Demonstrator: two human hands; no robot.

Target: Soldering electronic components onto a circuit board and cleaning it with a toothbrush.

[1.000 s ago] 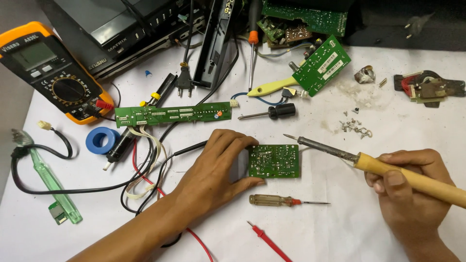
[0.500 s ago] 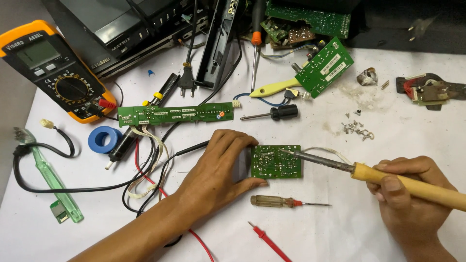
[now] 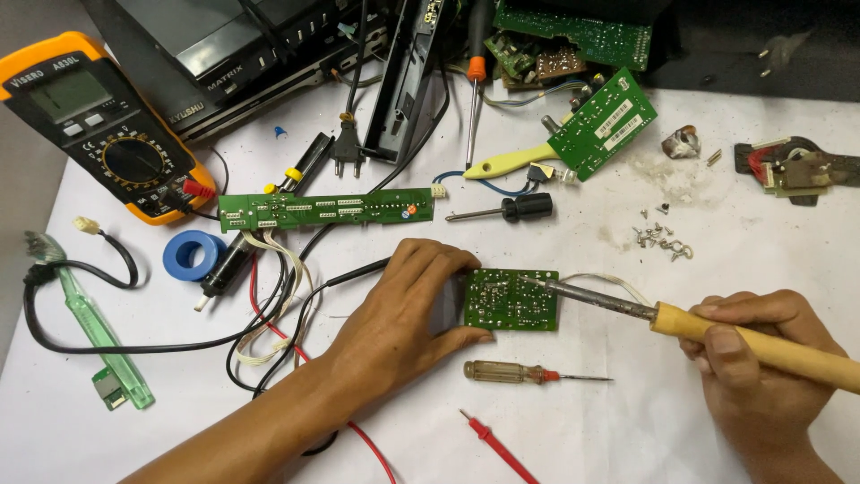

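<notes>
Since the earlier frame: soldering iron (image 3: 681, 318) advanced leftward, its metal tip now resting on the top edge of the small green circuit board (image 3: 511, 299), where before it hung clear to the right; board and left hand unchanged in place. Left hand (image 3: 401, 314): laid flat on the worktop (image 3: 627, 421), thumb and fingers pinching the board's left edge to steady it. Right hand (image 3: 752, 358): clenched round the iron's wooden handle, which runs off the right edge of view. Surface: white worktop, scuffed and grey-smudged near a scatter of small screws (image 3: 658, 237). Items just below the board: amber-handled screwdriver (image 3: 524, 373); red probe lead (image 3: 497, 444), partly cut off at the bottom edge. Items above: long narrow green board (image 3: 327, 209); black-handled screwdriver (image 3: 506, 211); yellow-handled tool (image 3: 506, 161) touching a tilted green board (image 3: 602, 124). Left side: orange-cased multimeter (image 3: 98, 134); blue tape roll (image 3: 190, 255); green translucent tool (image 3: 98, 336); tangle of black, red and white wires (image 3: 269, 305), partly hidden beneath the left forearm. Rear: opened black appliance casing (image 3: 233, 49), more green boards, all cut off by the top edge; background behind them dark and hard to make out. Small metal-and-red part (image 3: 793, 170) at far right, kind unclear.
</notes>
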